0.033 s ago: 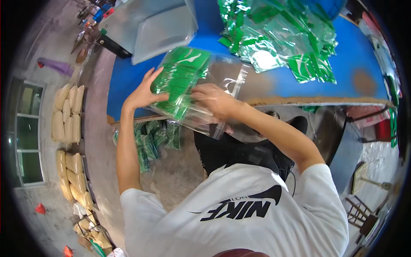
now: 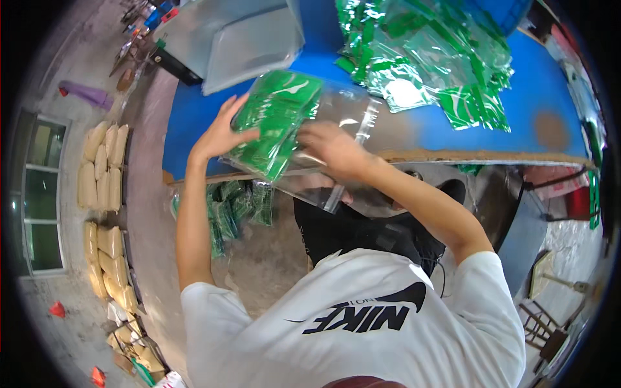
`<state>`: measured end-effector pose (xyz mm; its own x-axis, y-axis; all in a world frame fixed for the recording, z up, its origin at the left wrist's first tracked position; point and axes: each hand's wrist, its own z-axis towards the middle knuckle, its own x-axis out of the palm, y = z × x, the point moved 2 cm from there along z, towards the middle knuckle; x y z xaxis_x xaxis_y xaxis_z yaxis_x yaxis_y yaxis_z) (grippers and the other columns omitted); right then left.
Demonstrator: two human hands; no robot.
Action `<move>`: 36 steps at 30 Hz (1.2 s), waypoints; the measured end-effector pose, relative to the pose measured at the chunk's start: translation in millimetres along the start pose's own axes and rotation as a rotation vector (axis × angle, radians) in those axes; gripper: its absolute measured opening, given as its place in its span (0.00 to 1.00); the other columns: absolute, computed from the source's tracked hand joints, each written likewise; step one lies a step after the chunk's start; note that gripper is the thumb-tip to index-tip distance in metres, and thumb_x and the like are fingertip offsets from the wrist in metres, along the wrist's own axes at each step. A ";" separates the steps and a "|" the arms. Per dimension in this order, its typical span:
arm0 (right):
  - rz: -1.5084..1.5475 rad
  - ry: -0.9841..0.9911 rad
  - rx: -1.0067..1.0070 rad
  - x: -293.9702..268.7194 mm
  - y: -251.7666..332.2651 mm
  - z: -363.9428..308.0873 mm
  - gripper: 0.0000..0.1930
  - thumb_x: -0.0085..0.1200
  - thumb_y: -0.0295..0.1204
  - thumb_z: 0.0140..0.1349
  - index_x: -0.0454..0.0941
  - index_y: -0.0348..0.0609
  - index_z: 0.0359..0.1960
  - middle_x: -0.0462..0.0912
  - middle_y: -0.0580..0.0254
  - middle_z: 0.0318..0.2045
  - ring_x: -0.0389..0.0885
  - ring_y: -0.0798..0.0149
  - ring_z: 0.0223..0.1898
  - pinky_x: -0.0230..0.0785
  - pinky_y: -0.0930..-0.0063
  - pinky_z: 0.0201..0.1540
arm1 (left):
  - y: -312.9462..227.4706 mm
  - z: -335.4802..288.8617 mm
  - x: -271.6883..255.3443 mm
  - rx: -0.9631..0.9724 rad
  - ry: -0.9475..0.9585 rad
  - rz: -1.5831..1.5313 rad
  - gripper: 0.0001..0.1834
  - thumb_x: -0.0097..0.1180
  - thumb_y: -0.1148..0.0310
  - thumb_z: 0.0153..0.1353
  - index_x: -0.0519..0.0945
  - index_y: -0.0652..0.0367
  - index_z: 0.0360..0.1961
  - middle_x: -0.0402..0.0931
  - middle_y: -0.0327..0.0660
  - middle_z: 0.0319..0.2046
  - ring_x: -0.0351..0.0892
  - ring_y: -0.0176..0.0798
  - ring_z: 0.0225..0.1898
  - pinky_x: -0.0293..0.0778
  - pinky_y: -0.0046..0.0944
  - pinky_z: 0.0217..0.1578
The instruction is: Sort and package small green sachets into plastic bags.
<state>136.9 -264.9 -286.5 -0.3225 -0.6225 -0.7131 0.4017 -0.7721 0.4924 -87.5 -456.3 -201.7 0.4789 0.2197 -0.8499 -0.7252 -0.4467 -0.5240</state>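
Observation:
A stack of green packets (image 2: pixel 275 123) sits partly inside a clear plastic bag (image 2: pixel 362 123), held tilted above the near edge of the blue table (image 2: pixel 446 129). My left hand (image 2: pixel 220 132) cups the left end of the stack, fingers spread against it. On the right, my right hand (image 2: pixel 333 150) grips the clear bag over the packets. The bag's loose open end hangs down past the table edge toward my lap.
A heap of loose green packets (image 2: pixel 427 58) covers the far right of the table. A grey plastic bin (image 2: pixel 233 35) stands at the far left. More green packets (image 2: pixel 226 207) lie on the floor under the table. Tan sacks (image 2: pixel 103 168) line the left wall.

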 end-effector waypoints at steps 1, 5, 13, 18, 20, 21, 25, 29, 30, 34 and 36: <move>-0.001 0.009 0.001 -6.2 -4.9 -4.9 0.21 0.55 0.36 0.64 0.76 0.37 0.55 0.75 0.46 0.60 0.70 0.47 0.65 0.59 0.53 0.69 | 2.1 18.8 5.6 0.020 -0.123 -0.040 0.56 0.78 0.49 0.45 0.63 0.59 0.72 0.57 0.60 0.71 0.57 0.57 0.73 0.58 0.49 0.70; -0.429 -0.016 0.216 -16.5 -23.1 0.7 0.31 0.45 0.46 0.70 0.70 0.29 0.63 0.68 0.41 0.67 0.62 0.45 0.71 0.49 0.48 0.74 | 5.1 61.4 17.8 -0.121 -0.260 -0.190 0.53 0.72 0.42 0.50 0.66 0.65 0.69 0.67 0.60 0.66 0.67 0.57 0.68 0.64 0.48 0.67; -0.469 0.039 0.100 4.4 4.4 12.9 0.30 0.47 0.46 0.68 0.73 0.29 0.59 0.73 0.42 0.61 0.65 0.46 0.68 0.49 0.44 0.72 | 5.4 61.5 24.3 -0.172 -0.162 -0.194 0.53 0.74 0.43 0.50 0.68 0.69 0.68 0.75 0.60 0.60 0.75 0.50 0.62 0.72 0.44 0.60; -0.461 0.019 0.216 -8.4 0.2 18.0 0.31 0.46 0.46 0.69 0.71 0.31 0.62 0.71 0.45 0.64 0.64 0.47 0.69 0.48 0.43 0.72 | 17.5 61.9 25.4 -0.207 -0.178 -0.222 0.54 0.75 0.44 0.49 0.66 0.70 0.68 0.75 0.62 0.59 0.77 0.51 0.61 0.72 0.43 0.59; -0.451 0.025 0.177 5.2 -4.7 8.3 0.31 0.46 0.47 0.69 0.70 0.30 0.62 0.70 0.44 0.65 0.63 0.47 0.70 0.48 0.44 0.72 | 17.2 65.0 27.9 -0.168 -0.183 -0.231 0.54 0.75 0.43 0.48 0.68 0.70 0.67 0.76 0.60 0.59 0.77 0.50 0.60 0.72 0.43 0.59; -0.444 0.033 0.129 12.3 -7.1 4.6 0.32 0.46 0.47 0.69 0.70 0.30 0.63 0.69 0.43 0.66 0.62 0.47 0.70 0.48 0.45 0.73 | 16.8 66.7 27.7 -0.162 -0.181 -0.226 0.54 0.75 0.43 0.48 0.68 0.70 0.67 0.76 0.60 0.59 0.77 0.50 0.60 0.72 0.43 0.59; -0.435 0.004 0.108 27.2 6.7 12.6 0.33 0.48 0.46 0.67 0.68 0.29 0.64 0.68 0.39 0.66 0.61 0.46 0.71 0.48 0.50 0.74 | 5.1 61.7 27.6 -0.225 -0.173 -0.091 0.49 0.75 0.44 0.47 0.75 0.71 0.61 0.80 0.55 0.56 0.81 0.46 0.56 0.74 0.42 0.57; -0.252 0.149 0.159 11.9 11.3 23.0 0.29 0.49 0.43 0.66 0.71 0.30 0.60 0.71 0.43 0.64 0.65 0.46 0.68 0.51 0.48 0.72 | 11.0 55.1 25.8 -0.199 -0.156 -0.241 0.45 0.74 0.43 0.48 0.77 0.69 0.58 0.83 0.52 0.52 0.83 0.46 0.53 0.75 0.42 0.54; -0.355 -0.152 -0.020 15.1 1.2 10.7 0.24 0.51 0.38 0.64 0.74 0.32 0.55 0.75 0.46 0.58 0.70 0.47 0.63 0.60 0.51 0.66 | 15.7 54.0 26.1 -0.182 -0.188 -0.242 0.44 0.74 0.43 0.49 0.79 0.67 0.57 0.83 0.51 0.50 0.84 0.46 0.52 0.75 0.43 0.54; -0.230 -0.206 0.204 -11.3 -11.6 15.5 0.11 0.52 0.28 0.57 0.76 0.37 0.41 0.77 0.50 0.45 0.74 0.47 0.49 0.69 0.55 0.52 | -3.3 48.7 34.8 -0.131 -0.287 -0.082 0.41 0.73 0.42 0.49 0.80 0.63 0.56 0.84 0.50 0.49 0.84 0.48 0.50 0.76 0.43 0.52; -0.244 -0.150 0.148 -1.6 -24.7 34.6 0.10 0.51 0.27 0.59 0.75 0.37 0.41 0.77 0.49 0.43 0.74 0.46 0.47 0.69 0.55 0.51 | -12.7 46.4 32.6 -0.152 -0.276 -0.051 0.42 0.72 0.41 0.49 0.79 0.62 0.58 0.83 0.51 0.50 0.83 0.50 0.52 0.75 0.44 0.53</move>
<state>97.8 -249.3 -280.3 -0.5214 -0.4201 -0.7427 0.1717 -0.9042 0.3910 -85.6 -403.2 -225.3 0.3456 0.4627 -0.8164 -0.6116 -0.5487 -0.5699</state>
